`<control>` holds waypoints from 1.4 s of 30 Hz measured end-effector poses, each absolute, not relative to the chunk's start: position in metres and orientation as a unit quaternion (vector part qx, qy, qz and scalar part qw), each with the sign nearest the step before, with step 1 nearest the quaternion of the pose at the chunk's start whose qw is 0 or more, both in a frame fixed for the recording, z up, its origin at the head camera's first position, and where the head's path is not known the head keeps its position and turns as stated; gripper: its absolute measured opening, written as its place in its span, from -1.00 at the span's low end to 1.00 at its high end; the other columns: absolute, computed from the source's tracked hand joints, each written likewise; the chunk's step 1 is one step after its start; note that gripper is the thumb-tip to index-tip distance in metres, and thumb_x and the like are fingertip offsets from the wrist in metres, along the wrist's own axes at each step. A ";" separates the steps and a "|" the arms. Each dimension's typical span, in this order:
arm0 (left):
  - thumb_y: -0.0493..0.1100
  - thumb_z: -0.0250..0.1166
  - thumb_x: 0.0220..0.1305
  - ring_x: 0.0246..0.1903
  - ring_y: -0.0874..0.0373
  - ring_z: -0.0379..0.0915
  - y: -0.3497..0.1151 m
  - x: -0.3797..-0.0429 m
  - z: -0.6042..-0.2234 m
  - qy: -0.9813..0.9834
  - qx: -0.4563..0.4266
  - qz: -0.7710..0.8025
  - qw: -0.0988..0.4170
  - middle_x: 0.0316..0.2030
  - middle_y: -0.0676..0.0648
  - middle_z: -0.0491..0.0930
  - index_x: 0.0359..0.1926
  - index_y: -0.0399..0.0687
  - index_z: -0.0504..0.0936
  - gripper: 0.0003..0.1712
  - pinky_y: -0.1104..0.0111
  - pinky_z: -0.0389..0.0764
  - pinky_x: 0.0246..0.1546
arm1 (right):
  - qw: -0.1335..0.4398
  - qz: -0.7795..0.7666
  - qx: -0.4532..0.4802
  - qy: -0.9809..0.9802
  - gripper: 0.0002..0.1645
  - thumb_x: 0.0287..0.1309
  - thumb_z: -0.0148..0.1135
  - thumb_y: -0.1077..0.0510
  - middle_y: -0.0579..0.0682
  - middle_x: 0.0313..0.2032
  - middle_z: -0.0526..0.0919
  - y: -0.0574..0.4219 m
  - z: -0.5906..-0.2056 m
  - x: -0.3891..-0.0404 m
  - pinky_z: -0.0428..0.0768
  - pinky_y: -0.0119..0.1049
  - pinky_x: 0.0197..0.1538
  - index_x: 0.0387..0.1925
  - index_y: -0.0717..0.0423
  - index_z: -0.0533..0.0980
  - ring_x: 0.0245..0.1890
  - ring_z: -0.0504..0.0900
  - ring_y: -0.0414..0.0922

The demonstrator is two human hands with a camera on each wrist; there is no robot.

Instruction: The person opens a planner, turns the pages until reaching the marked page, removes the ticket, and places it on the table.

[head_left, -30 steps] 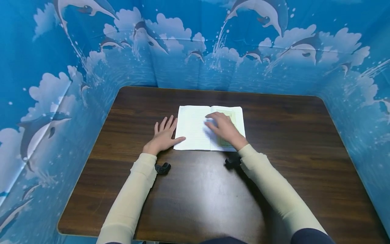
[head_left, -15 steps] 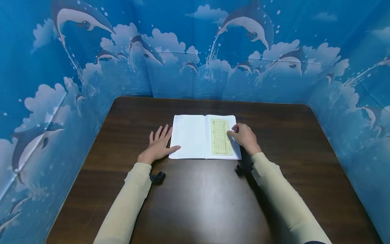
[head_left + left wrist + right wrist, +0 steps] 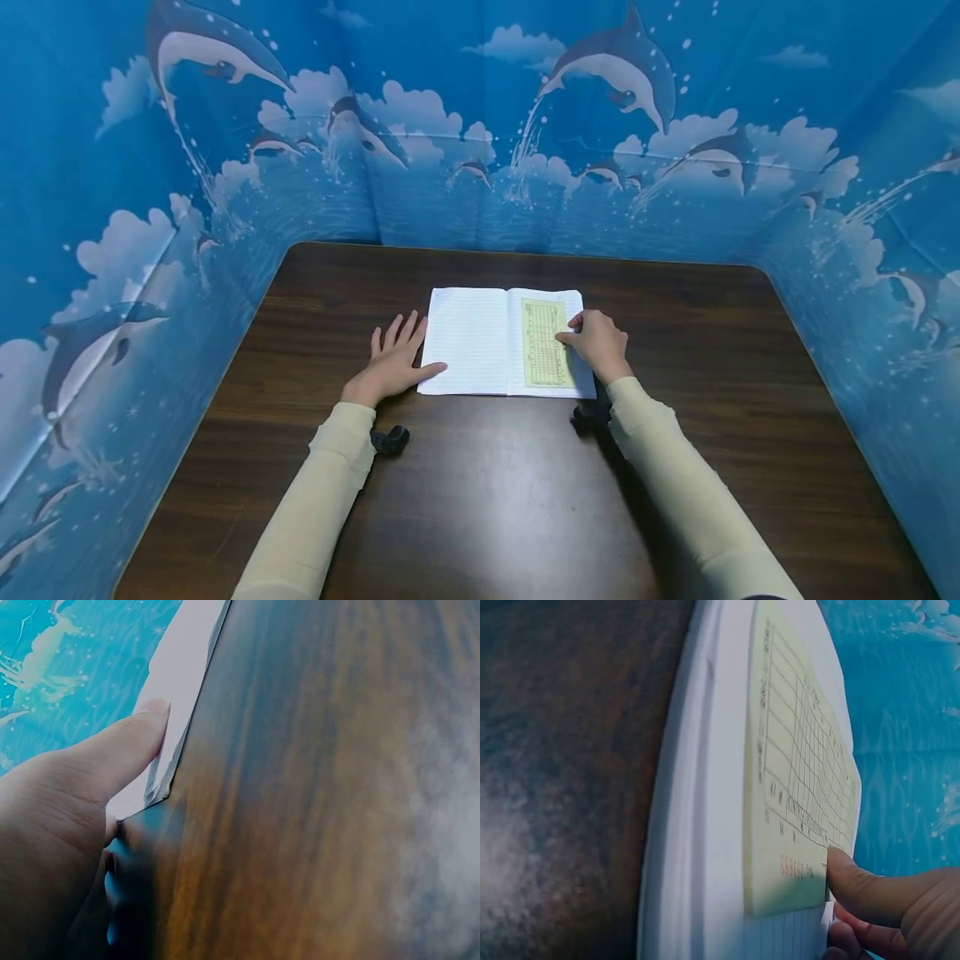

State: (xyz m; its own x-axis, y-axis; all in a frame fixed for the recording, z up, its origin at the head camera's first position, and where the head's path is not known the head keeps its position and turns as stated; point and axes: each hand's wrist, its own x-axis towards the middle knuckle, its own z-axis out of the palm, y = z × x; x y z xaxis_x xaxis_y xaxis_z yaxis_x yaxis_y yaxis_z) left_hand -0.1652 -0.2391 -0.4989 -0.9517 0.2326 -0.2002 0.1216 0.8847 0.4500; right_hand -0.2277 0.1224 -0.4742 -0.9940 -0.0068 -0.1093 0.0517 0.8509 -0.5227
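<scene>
An open notebook (image 3: 469,350) with white lined pages lies on the table. On its right page rests a pale green printed form slip (image 3: 545,343), covered in a grid, with a red number visible in the right wrist view. My right hand (image 3: 599,342) pinches the slip's right edge between thumb (image 3: 870,892) and curled fingers, partly hidden below the edge. My left hand (image 3: 392,364) lies spread at the notebook's left side, its thumb (image 3: 131,746) resting on the lower left page corner and its other fingers on the table.
The dark wood-grain table (image 3: 480,492) extends on all sides of the notebook. Behind it and to both sides hangs a blue curtain (image 3: 435,200) printed with dolphins and clouds. A black wrist camera (image 3: 390,440) sits under my left wrist.
My right hand has moved right from above the page to the slip's right edge and taken hold there, uncovering the slip. My left hand stays at the notebook. The head view has shifted slightly.
</scene>
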 end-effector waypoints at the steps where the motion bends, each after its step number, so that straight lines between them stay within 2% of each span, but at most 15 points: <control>1: 0.47 0.13 0.40 0.67 -0.21 -0.59 -0.239 -0.165 -0.499 0.963 0.091 0.223 0.124 0.70 -0.14 -0.42 0.71 0.00 -0.27 0.21 -0.30 -0.57 0.53 | 0.056 -0.279 0.015 0.959 -0.61 0.25 0.49 -0.02 0.14 -0.21 0.73 0.122 -0.474 -0.228 0.39 0.21 0.11 -0.09 0.19 0.66 -0.23 0.62 0.03; 8: 0.47 0.14 0.37 0.67 -0.23 -0.59 -0.240 -0.166 -0.498 0.959 0.091 0.236 0.124 0.70 -0.17 -0.41 0.70 -0.03 -0.24 0.23 -0.31 -0.58 0.52 | 0.072 -0.306 0.027 0.949 -0.70 0.30 0.44 -0.01 0.09 -0.28 0.70 0.125 -0.474 -0.230 0.41 -0.01 -0.05 -0.20 0.17 0.67 -0.28 0.59 0.00; 15: 0.47 0.15 0.38 0.67 -0.21 -0.59 -0.241 -0.165 -0.497 0.961 0.090 0.230 0.126 0.70 -0.14 -0.42 0.71 0.00 -0.25 0.22 -0.31 -0.57 0.53 | 0.079 -0.345 0.027 0.935 -0.69 0.41 0.31 0.04 0.17 -0.12 0.75 0.132 -0.478 -0.233 0.43 -0.25 -0.23 -0.06 0.20 0.71 -0.26 0.57 -0.01; 19: 0.48 0.14 0.38 0.67 -0.20 -0.60 -0.240 -0.164 -0.499 0.961 0.088 0.227 0.132 0.70 -0.13 -0.43 0.71 0.01 -0.27 0.22 -0.30 -0.58 0.53 | 0.092 -0.365 0.030 0.926 -0.67 0.41 0.31 0.03 0.19 -0.04 0.75 0.135 -0.479 -0.233 0.46 -0.19 -0.17 -0.01 0.20 0.71 -0.22 0.57 0.02; 22: 0.50 0.13 0.38 0.67 -0.19 -0.61 -0.240 -0.164 -0.500 0.961 0.087 0.225 0.133 0.70 -0.12 -0.44 0.71 0.02 -0.27 0.22 -0.30 -0.57 0.53 | 0.095 -0.364 0.028 0.926 -0.66 0.41 0.32 0.02 0.20 -0.03 0.76 0.137 -0.479 -0.234 0.43 0.01 0.05 0.00 0.20 0.71 -0.19 0.59 0.05; 25: 0.49 0.13 0.38 0.67 -0.20 -0.60 -0.240 -0.165 -0.500 0.962 0.086 0.225 0.130 0.70 -0.12 -0.43 0.71 0.02 -0.27 0.22 -0.30 -0.57 0.53 | 0.097 -0.362 0.025 0.927 -0.63 0.40 0.33 0.00 0.21 -0.03 0.77 0.139 -0.478 -0.235 0.31 0.19 0.21 0.01 0.20 0.73 -0.16 0.59 0.07; 27: 0.49 0.13 0.39 0.67 -0.20 -0.60 -0.239 -0.165 -0.499 0.962 0.086 0.223 0.129 0.70 -0.12 -0.43 0.71 0.02 -0.27 0.22 -0.30 -0.57 0.53 | 0.107 -0.373 0.025 0.921 -0.62 0.40 0.32 0.00 0.21 -0.01 0.75 0.141 -0.477 -0.236 0.35 0.12 0.19 0.03 0.20 0.72 -0.14 0.58 0.07; 32: 0.49 0.12 0.39 0.67 -0.19 -0.60 -0.240 -0.167 -0.501 0.962 0.085 0.226 0.130 0.70 -0.12 -0.43 0.71 0.02 -0.27 0.22 -0.30 -0.58 0.53 | 0.138 -0.406 0.024 0.903 -0.62 0.44 0.29 0.00 0.19 0.03 0.69 0.145 -0.478 -0.238 0.42 -0.17 -0.08 0.07 0.20 0.69 -0.10 0.51 0.05; 42: 0.52 0.10 0.39 0.68 -0.18 -0.62 -0.241 -0.165 -0.499 0.963 0.086 0.220 0.133 0.70 -0.10 -0.46 0.71 0.04 -0.29 0.22 -0.29 -0.59 0.54 | 0.160 -0.413 0.017 0.896 -0.60 0.42 0.31 -0.01 0.20 0.06 0.70 0.151 -0.479 -0.241 0.41 -0.19 -0.06 0.06 0.22 0.71 -0.07 0.50 0.03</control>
